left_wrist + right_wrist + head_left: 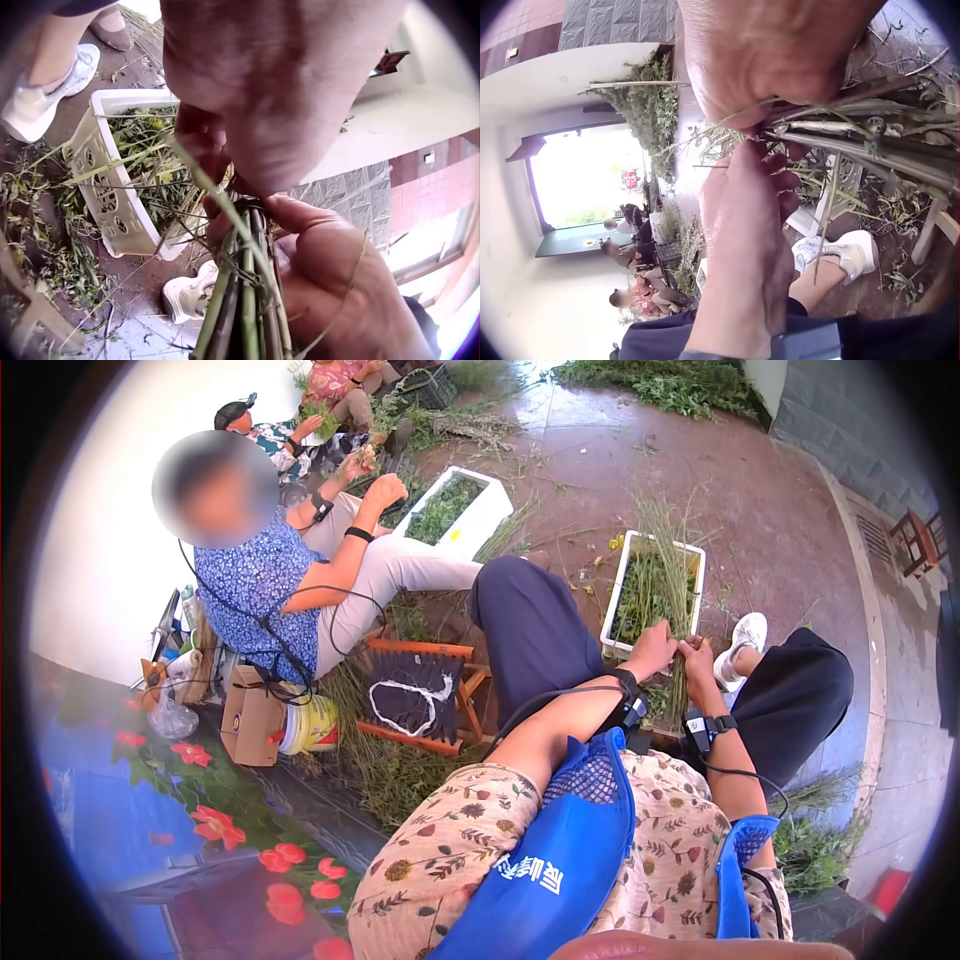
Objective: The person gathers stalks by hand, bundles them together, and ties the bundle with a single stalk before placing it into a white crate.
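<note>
In the head view my left hand (655, 650) and right hand (700, 660) meet at a bundle of long green stems (680, 585), whose thin tops reach out over a white crate (611, 622). My fingers grip the bundle from both sides. Up close in the left wrist view, the thick green and brown stems (251, 307) run downward from the fingertips, and a dark narrow band crosses them at the pinch. The right wrist view shows the cut ends (855, 142) spreading to the right, with the fingers of both hands curled at the same spot. My palms hide part of the band.
Leafy greens fill the crate. To the left sits a person in a blue patterned top beside a white foam box (490, 510). A small folding stool (415, 695), a cardboard box (250, 715) and a yellow bucket (312, 725) stand nearby. Loose stalks litter the floor.
</note>
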